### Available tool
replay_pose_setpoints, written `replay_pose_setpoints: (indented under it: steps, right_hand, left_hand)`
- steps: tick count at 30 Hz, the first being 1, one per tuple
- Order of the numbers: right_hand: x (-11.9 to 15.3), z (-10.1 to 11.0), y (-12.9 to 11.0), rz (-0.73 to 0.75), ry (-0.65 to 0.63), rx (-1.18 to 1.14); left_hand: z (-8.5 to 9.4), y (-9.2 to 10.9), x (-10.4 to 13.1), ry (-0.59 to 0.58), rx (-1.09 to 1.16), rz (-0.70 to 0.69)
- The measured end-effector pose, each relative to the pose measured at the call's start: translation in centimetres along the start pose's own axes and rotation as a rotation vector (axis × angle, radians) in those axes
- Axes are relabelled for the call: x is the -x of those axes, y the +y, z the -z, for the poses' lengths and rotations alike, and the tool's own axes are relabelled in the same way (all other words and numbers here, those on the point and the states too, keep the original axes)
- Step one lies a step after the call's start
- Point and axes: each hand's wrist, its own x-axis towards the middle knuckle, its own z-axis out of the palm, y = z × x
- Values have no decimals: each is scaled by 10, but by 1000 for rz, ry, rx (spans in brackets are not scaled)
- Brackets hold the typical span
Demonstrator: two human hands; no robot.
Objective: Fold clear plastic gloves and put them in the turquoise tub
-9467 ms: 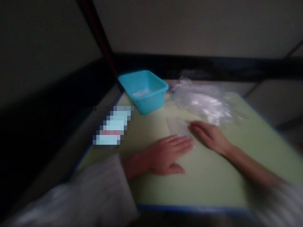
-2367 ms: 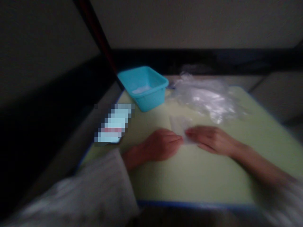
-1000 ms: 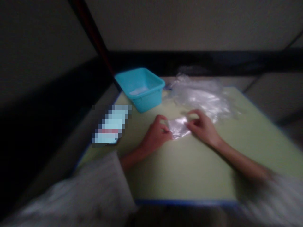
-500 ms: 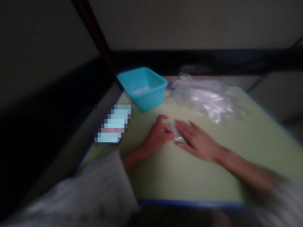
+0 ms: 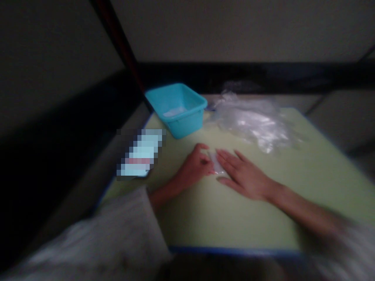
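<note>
1. Blue edging point(image 5: 234, 251) rims the near side of the desk point(image 5: 249, 226), well apart from the packet; a fall from there looks unlikely.
2. Right grip point(image 5: 249, 177) is flat and released, fingers spread over part of the clear packet point(image 5: 216, 162). Uneven pressure could skid or crease the film, since it looks thin and slick.
3. Left grip point(image 5: 195, 168) is curled, touching the packet's left side; I cannot tell whether it pinches. If that hold is loose, a corner could slip or fold under.
4. Packet lies on the desk between both hands. Dim light and blur hide its edges, so a wrinkle could be missed.
5. Bright panel point(image 5: 143, 150), pixelated, sits near the left edge; a swinging sleeve point(image 5: 117, 234) might nudge it off.
6. Turquoise tub point(image 5: 187, 125) holds something whitish point(image 5: 175, 112); a bump could shift it.
7. Plastic heap point(image 5: 254, 121), loose and light, could slide if brushed.
</note>
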Motion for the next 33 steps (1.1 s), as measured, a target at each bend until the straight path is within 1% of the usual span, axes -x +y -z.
replay_pose_setpoints:
  steps: [4,8,10,11,13,14,15,16,17,19,21,25,33]
  right_hand:
    - [0,-1,1,1,13,-25]
    - [-1,-1,2,9,13,-35]
    - [0,-1,2,19,21,-38]
    - [0,0,3,24,29,-37]
    - [2,1,4,24,51,-29]
    - [3,2,5,18,61,-23]
    - [4,2,5,11,67,-18]
    - [5,3,6,4,69,-16]
    - [6,3,6,-1,67,-16]
    - [7,3,7,-5,59,-15]
    - [7,2,6,-4,49,-8]
    - [6,0,6,-3,29,7]
    - [8,-2,9,-14,-12,22]
  left_hand:
    - [0,1,2,7,-29,-38]
    - [2,3,3,28,-42,-41]
    - [3,4,5,71,-142,-100]
    - [4,4,6,108,-239,-168]
    - [5,5,10,148,-490,-379]
    - [5,5,12,128,-616,-499]
    - [5,4,15,79,-726,-608]
    - [4,3,17,8,-812,-692]
    - [3,2,19,-61,-874,-743]
    - [1,-3,23,-151,-954,-759]
    - [0,-8,24,-187,-1006,-724]
    - [1,-12,24,-211,-1072,-686]
    - [2,-7,23,-257,-1160,-646]
